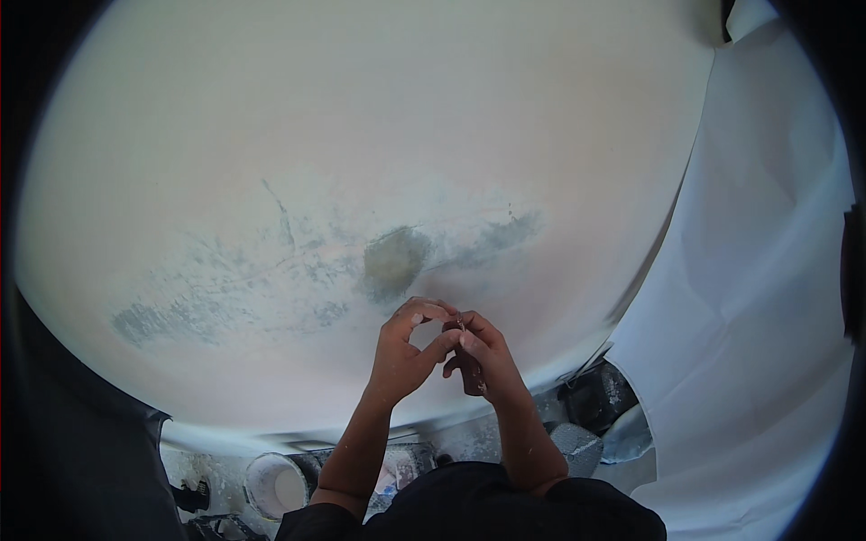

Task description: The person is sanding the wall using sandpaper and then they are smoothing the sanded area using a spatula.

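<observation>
My right hand (pixel 489 353) is closed around a small reddish-brown piece (pixel 471 377), which looks like a folded or rolled strip; its exact kind is not clear. My left hand (pixel 406 347) pinches at the upper end of it, its thumb and fingertips meeting those of the right hand. Both hands are just in front of a large, smooth, off-white curved surface (pixel 388 108). On that surface, beyond the fingers, lies an olive-grey oval patch (pixel 395 261), amid blotchy grey worn streaks (pixel 180 316) and thin dark lines.
White sheeting (pixel 749 270) hangs along the right. Dark cloth or sheet (pixel 81 433) covers the lower left. Below the surface's near edge, a white bucket (pixel 276 485) stands on the dusty floor, with a black container (pixel 597 397) and grey bundles (pixel 577 448) at right.
</observation>
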The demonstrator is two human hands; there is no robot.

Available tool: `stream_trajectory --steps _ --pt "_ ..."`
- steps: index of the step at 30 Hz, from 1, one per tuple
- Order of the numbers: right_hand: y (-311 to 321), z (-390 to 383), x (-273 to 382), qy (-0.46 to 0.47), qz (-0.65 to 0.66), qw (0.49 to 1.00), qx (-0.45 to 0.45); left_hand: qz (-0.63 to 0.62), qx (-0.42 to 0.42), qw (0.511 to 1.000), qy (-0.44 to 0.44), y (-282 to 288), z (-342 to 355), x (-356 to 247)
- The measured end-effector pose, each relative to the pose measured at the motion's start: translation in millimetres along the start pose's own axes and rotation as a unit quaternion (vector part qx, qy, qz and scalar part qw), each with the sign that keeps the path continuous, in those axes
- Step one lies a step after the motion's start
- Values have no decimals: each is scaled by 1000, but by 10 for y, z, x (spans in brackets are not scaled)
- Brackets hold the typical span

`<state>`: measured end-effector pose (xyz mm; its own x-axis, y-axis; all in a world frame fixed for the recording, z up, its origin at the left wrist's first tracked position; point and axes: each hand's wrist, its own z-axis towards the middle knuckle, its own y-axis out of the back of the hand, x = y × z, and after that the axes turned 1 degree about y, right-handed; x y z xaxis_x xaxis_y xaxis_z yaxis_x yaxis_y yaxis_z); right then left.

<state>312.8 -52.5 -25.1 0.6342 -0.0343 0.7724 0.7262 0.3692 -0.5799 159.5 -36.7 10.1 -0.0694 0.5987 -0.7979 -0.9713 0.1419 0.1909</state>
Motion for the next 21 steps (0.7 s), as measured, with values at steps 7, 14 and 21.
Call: stream_trajectory --steps 7,14,21 --pt "-63 -123 168 162 -298 935 -107 18 41 999 19 -18 39 -114" --pt "282 -202 195 114 -158 981 -3 76 85 992 58 -19 35 -284" --pt "146 -185 -42 -9 -117 992 -46 168 33 985 36 -62 55 -295"
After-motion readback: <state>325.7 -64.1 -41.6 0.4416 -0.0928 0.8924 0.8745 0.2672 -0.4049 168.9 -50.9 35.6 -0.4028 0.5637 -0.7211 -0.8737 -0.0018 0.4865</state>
